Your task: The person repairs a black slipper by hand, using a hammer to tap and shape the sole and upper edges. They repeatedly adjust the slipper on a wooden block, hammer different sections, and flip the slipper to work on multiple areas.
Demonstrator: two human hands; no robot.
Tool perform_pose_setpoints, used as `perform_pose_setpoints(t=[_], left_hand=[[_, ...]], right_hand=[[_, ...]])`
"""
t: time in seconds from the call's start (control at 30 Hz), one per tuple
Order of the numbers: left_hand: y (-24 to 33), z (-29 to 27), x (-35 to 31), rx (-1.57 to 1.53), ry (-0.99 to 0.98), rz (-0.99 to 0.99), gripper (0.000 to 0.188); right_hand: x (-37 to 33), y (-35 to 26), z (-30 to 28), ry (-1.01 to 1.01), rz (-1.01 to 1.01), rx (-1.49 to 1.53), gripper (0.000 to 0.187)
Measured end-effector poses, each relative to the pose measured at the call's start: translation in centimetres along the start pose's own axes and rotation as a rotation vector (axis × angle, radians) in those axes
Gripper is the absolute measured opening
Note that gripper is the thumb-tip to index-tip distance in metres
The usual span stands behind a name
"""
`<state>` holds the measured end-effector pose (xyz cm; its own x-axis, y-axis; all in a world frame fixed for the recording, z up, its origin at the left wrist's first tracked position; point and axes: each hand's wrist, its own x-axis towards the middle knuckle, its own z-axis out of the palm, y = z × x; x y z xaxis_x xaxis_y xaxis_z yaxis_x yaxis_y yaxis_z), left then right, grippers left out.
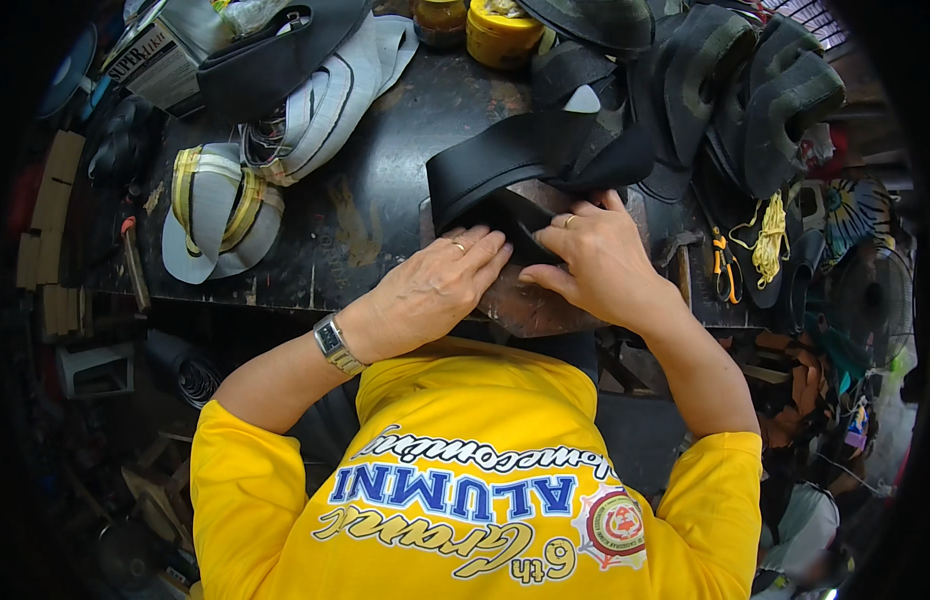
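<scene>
My left hand [435, 285], with a wristwatch and a ring, lies flat with its fingertips pressing on a folded end of a wide black band [485, 165]. My right hand [600, 265], also with a ring, pinches the same fold from the right. The fingertips of both hands nearly meet. The fold lies on a worn brown block [530, 305] at the front edge of a dark workbench [365, 210]. The rest of the band curves away behind the hands. The fold itself is partly hidden by my fingers.
Grey and yellow strap pieces [220, 210] and a long grey strap [335, 90] lie at the left. A yellow jar [500, 35] stands at the back. Stacked dark shaped pieces [775, 100], a yellow cord [770, 235], orange-handled cutters [725, 265] and a hammer [680, 250] crowd the right.
</scene>
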<state>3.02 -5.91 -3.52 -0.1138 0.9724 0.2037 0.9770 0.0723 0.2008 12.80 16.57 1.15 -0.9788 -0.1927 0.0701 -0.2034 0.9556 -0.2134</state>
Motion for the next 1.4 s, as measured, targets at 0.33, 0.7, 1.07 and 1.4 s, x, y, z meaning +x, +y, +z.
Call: perform_pose_setpoints(t=[0.33,0.7,1.07,1.4], left_hand=[[-0.4,-0.2,0.1,-0.117,0.050,-0.035,0.048],[0.0,0.2,-0.4,-0.188,0.067,-0.061,0.049],[0.0,0.1,0.3,-0.080,-0.023,-0.032,0.055],[0.4,-0.3,1.1,0.027,-0.097,-0.017,0.061]], right_hand=[[0.7,-0.3,2.2,0.102,0.211,0.128,0.016],[0.2,-0.5,3.0,0.181,0.185,0.100,0.009],[-0.8,-1.5,0.9,0.226,0.082,0.005,0.020],[-1.8,1.4,-1.0,0.128,-0.013,-0.082,0.018]])
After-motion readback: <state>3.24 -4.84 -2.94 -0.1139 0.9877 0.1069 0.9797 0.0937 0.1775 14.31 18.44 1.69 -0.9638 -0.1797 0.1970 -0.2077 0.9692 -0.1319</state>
